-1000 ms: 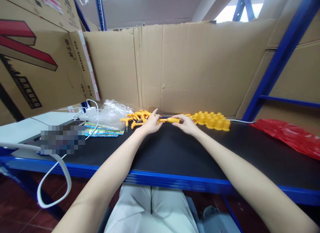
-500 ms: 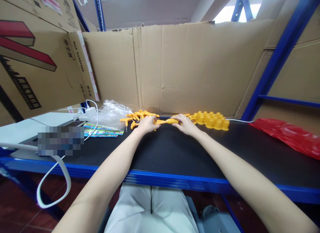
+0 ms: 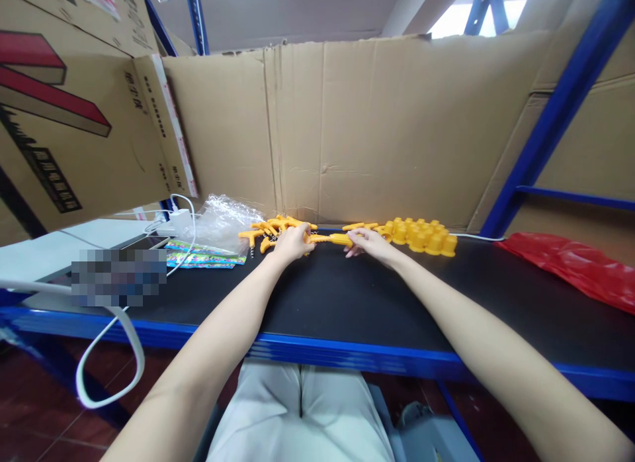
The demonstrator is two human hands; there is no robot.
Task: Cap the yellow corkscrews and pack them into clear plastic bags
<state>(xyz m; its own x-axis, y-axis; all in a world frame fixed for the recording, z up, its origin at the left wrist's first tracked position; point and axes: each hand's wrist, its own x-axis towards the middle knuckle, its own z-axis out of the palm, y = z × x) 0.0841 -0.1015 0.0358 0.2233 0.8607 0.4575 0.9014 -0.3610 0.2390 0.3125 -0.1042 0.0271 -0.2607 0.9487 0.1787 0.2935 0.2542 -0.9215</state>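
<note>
My left hand (image 3: pixel 294 243) is closed around a yellow T-handled corkscrew (image 3: pixel 318 238), whose handle is mostly hidden by the fingers. In my right hand (image 3: pixel 371 242) a narrow yellow plastic sleeve (image 3: pixel 340 239) is pinched between thumb and fingers. The two parts meet end to end above the black tabletop; how far one sits inside the other I cannot tell. Several more yellow corkscrews (image 3: pixel 252 235) with metal spirals lie heaped beside and behind my left hand. Behind my right hand are other slim yellow pieces (image 3: pixel 358 226).
Yellow cup-shaped pieces (image 3: pixel 421 237) stand grouped at right, before a red plastic bag (image 3: pixel 570 263). Clear plastic bags (image 3: pixel 221 220), colourful packets (image 3: pixel 206 257) and a white charger with cables (image 3: pixel 179 220) lie left. A cardboard wall (image 3: pixel 397 131) closes the back; a blue rail (image 3: pixel 347 353) edges the front.
The right-hand fingers have shifted slightly right along the sleeve, exposing more of it. Both parts stay lined up, and the left hand keeps its hold. The camera view has moved slightly.
</note>
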